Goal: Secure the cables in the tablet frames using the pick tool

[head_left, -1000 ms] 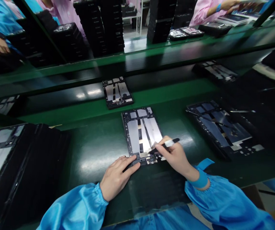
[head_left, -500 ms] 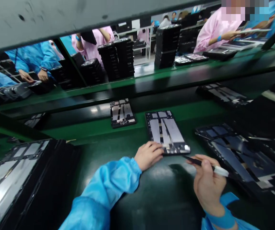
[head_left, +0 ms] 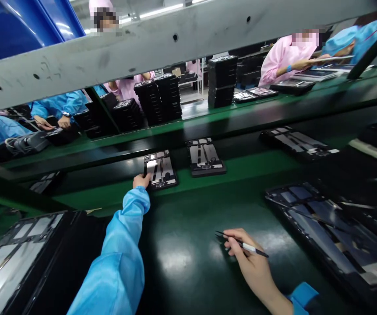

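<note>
My left hand reaches far forward, closed on the left edge of an opened tablet. The thumb lies at the rim, and the other fingers are mostly hidden. Silvery battery panels and dark ribbon cables show inside that tablet. Just to its right rests a second opened tablet, touched by neither hand. Over the green work surface my right hand pinches black tweezers with a white section, their tips pointing left.
Stacked opened tablets stand at the near left. More tablets lie at the right and on the far right of the belt. A grey beam crosses overhead. Across the line, co-workers work behind tall black stacks.
The tablet in front of me has moved away, back beside the other one. My left hand has left it and gone forward-left to the other tablet. My right hand has shifted left with the tweezers.
</note>
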`<state>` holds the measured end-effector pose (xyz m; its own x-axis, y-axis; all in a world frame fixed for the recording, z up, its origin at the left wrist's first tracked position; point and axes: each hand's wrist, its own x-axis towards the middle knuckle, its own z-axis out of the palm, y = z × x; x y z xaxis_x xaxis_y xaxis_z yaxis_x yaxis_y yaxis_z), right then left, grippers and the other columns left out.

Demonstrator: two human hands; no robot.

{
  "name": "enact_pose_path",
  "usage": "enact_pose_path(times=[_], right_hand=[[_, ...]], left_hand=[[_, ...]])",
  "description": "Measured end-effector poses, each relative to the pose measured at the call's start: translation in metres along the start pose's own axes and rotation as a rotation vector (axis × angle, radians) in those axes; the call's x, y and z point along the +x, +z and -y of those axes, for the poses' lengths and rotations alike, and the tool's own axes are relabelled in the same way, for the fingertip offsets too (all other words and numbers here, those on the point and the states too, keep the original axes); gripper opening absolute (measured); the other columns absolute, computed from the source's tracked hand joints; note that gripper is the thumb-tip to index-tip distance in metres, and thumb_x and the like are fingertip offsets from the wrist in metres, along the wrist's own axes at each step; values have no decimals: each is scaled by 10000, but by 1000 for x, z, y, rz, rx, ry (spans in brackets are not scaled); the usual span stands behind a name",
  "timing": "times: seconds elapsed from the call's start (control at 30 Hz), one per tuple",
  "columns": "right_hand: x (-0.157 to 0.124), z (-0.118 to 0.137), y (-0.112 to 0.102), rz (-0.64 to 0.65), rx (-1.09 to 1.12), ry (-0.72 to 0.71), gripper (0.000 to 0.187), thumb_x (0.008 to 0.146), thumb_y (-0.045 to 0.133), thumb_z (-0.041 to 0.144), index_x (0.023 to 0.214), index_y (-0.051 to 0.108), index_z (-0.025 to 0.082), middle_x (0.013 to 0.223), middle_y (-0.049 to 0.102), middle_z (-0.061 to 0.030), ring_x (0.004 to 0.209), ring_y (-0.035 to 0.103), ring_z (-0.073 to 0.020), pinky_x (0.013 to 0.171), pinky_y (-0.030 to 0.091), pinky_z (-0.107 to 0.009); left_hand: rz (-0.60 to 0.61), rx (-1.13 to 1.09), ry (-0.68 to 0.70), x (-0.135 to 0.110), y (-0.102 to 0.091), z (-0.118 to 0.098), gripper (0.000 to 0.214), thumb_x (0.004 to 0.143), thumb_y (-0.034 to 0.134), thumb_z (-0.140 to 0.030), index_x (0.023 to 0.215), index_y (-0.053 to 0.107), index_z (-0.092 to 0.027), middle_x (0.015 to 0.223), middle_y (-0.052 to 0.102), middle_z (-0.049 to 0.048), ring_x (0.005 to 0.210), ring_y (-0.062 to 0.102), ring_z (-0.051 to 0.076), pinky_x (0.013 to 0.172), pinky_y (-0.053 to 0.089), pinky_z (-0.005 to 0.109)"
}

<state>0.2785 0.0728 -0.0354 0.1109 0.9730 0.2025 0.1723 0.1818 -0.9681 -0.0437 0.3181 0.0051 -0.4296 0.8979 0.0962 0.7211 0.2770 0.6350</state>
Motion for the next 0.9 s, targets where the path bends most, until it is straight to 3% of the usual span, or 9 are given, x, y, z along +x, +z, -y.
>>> enact_pose_path(times=[0.13,0.23,0.3,0.4,0.53,0.63,0.73,0.8,0.9], right_hand=[[1,-4,0,-29,34,88,291,910,564,460,976,683,202,847,663,-67,637,646,-161,528,571,-246],[4,-5,-2,-85,55,104,354,883,579,509,974,695,188,833,664,-71,582,615,-147,501,564,-251],[6,-4,-3,-116,73,89,369,873,586,520,968,705,184,847,665,-76,581,607,-144,488,556,-249],[7,-1,-3,-140,98,59,366,876,588,514,964,717,182,881,669,-81,587,605,-140,472,543,-243],[10,1,-2,-110,85,61,425,882,568,536,1022,724,166,887,706,-98,604,638,-153,472,537,-249],[10,3,-7,-55,32,130,508,909,526,546,1159,685,133,793,746,-100,610,683,-179,527,563,-277],[1,8,-19,23,-73,161,497,939,507,509,1269,630,159,811,775,-100,666,730,-203,613,595,-313],[-9,11,-27,80,-149,161,434,946,511,473,1264,635,205,894,786,-101,744,753,-223,631,607,-321],[-22,12,-32,175,-175,156,369,954,508,410,1253,637,237,991,782,-97,844,761,-246,623,623,-327]], left_hand=[[19,-179,-142,3,-6,5,340,938,600,-347,1220,566,-160,1213,583,88,1041,609,226,868,535,416],[10,-351,-181,-20,-14,0,339,947,585,-345,1226,557,-153,1204,584,93,1018,615,214,855,541,415],[35,-453,-194,-51,-27,5,328,950,581,-357,1201,568,-146,1148,609,86,955,633,193,812,554,385],[118,-565,-208,-120,-48,25,389,877,651,-446,1110,620,-137,974,673,67,812,666,176,721,558,312],[269,-661,-227,-217,-49,48,589,731,710,-575,1127,623,-148,938,705,82,814,690,223,705,563,312],[350,-660,-59,-257,-41,55,580,792,636,-555,1238,565,-191,1141,671,99,982,672,230,818,552,326],[348,-431,221,-265,-48,61,514,855,579,-476,1298,539,-218,1269,595,108,1082,627,228,794,551,313],[398,-247,364,-267,-60,66,476,874,571,-432,1306,546,-234,1153,628,92,946,654,207,679,554,289],[584,-131,530,-281,-74,68,502,880,588,-362,1363,506,-250,927,626,36,719,636,157,586,535,250]])
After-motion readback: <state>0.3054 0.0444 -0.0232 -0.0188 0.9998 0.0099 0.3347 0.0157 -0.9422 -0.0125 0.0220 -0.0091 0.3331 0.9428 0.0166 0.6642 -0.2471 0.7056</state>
